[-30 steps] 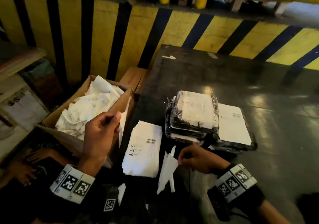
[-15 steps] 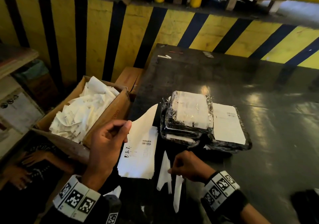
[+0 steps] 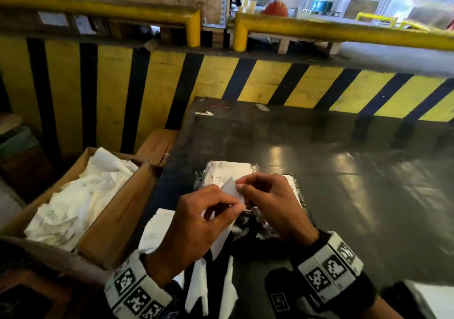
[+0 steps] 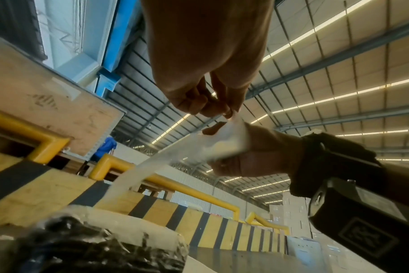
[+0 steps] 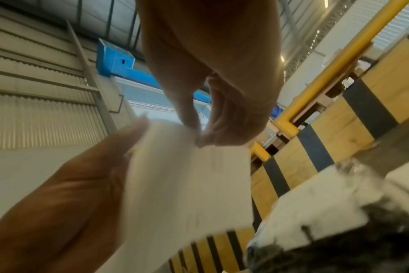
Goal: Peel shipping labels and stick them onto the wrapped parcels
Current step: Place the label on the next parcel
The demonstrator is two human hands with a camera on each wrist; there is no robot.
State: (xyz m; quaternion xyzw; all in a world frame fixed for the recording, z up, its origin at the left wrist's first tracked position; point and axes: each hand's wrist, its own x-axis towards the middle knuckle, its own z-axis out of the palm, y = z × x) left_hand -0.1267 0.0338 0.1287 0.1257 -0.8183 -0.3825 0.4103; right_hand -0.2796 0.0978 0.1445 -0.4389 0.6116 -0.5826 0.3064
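Fingers (image 3: pixel 229 204) of the left hand (image 3: pixel 196 223) pinch one edge of a shipping label (image 3: pixel 231 188), fingers of the right hand (image 3: pixel 275 205) pinch the top corner right next to them, both hands clamped on the same sheet, held up above the parcels. Likely step: splitting label from backing. Risks: corner tears if the two pinches pull unevenly; the sticky face could fold onto itself or catch a fingertip; the limp sheet may land crooked or wrinkle on the crinkly wrap. Count: one label in hand; wrapped parcels (image 3: pixel 229 168) directly beyond and under the fingers on the tabletop (image 3: pixel 344 171), at least two, exact number hidden by the hands; one stack of label sheets (image 3: pixel 156 230) below the left fingers; a few loose white strips (image 3: pixel 196 284) nearer the wrists; one cardboard box (image 3: pixel 118 218) of discarded paper off to the left.
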